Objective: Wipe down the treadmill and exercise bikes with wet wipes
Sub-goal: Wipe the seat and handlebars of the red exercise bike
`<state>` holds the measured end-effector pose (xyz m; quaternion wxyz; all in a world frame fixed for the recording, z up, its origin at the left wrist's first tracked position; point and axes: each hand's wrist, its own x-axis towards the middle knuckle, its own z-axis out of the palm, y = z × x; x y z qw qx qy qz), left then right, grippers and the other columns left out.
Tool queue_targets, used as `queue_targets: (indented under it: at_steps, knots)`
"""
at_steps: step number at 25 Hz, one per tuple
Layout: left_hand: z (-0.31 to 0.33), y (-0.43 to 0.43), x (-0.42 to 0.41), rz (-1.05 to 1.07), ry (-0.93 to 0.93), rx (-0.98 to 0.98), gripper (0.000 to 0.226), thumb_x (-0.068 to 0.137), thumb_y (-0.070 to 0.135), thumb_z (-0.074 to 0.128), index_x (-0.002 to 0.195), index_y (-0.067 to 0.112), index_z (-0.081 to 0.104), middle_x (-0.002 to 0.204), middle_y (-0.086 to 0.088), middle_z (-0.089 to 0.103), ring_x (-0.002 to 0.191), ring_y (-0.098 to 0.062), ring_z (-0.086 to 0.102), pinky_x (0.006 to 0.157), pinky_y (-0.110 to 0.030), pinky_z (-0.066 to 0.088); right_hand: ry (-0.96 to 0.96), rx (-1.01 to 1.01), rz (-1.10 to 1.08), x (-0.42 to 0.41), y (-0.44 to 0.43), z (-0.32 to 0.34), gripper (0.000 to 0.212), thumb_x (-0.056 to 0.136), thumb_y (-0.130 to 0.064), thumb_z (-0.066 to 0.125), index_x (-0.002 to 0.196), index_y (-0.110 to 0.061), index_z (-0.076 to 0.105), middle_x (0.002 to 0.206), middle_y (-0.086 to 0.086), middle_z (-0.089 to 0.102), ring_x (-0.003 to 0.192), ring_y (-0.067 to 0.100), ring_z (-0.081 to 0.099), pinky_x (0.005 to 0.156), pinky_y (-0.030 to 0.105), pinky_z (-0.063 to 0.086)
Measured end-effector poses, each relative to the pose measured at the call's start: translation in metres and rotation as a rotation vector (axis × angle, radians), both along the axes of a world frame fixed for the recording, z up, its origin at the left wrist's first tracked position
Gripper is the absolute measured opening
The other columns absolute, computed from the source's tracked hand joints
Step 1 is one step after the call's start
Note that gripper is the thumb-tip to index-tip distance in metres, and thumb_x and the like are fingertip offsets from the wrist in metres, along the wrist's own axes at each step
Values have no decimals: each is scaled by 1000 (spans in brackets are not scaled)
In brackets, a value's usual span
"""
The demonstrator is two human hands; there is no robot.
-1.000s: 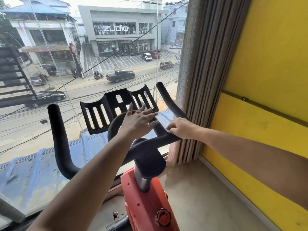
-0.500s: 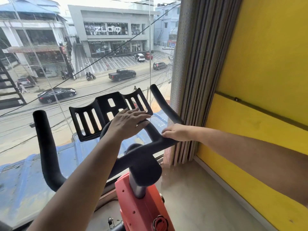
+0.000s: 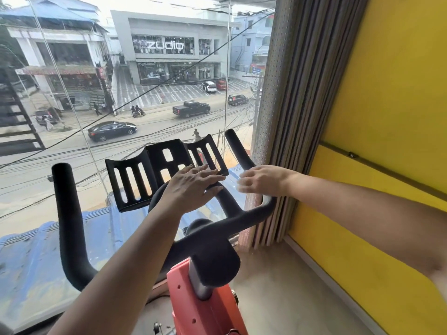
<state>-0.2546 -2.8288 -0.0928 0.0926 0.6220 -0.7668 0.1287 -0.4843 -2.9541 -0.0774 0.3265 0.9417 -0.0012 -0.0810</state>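
Observation:
The exercise bike's black handlebar [image 3: 232, 221] rises from an orange frame [image 3: 200, 310]. A slotted black device holder [image 3: 135, 180] sits at its front. My left hand [image 3: 193, 184] lies flat on the handlebar's centre loop, fingers stretched out, holding nothing. My right hand [image 3: 263, 180] is blurred and curled over the right bar, just below the right horn [image 3: 235, 146]. A pale scrap that looks like the wet wipe [image 3: 239, 183] shows at its fingertips. The left horn [image 3: 67, 213] stands untouched.
A floor-to-ceiling window [image 3: 72, 117] is directly behind the bike, with a street below. A ribbed curtain panel [image 3: 285, 117] hangs close to the right horn. A yellow wall [image 3: 387, 93] runs along the right. Grey floor [image 3: 278, 298] lies between bike and wall.
My right hand has slid up the right bar toward the horn. My left hand stays on the centre loop, its fingers now flatter. The view has shifted slightly.

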Motion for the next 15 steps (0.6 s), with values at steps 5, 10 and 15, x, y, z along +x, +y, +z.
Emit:
queue_targets:
  at_steps: [5,10,15]
  knots:
    - [3,1,0,-10,36,17,45,101,57,30,143,47,43,152,19,39,147,-11,25,118,-35,23,357,-16,-40,5,-5,-7,21,93,-7,54,103,-13,71,116,0,64,119,22,53,108,35,39]
    - [4,3,1,45,62,25,47,100,59,29,144,48,40,156,19,30,149,-9,18,122,-42,12,414,-195,124,20,-65,-3,18,89,-9,61,86,-20,75,112,-5,64,117,20,52,113,36,33]
    - [6,5,8,356,106,32,69,92,72,20,154,43,7,164,6,-6,152,-16,-3,121,-53,-4,210,-218,228,54,-105,10,15,82,-5,68,83,-18,76,113,-3,68,119,21,57,114,35,32]
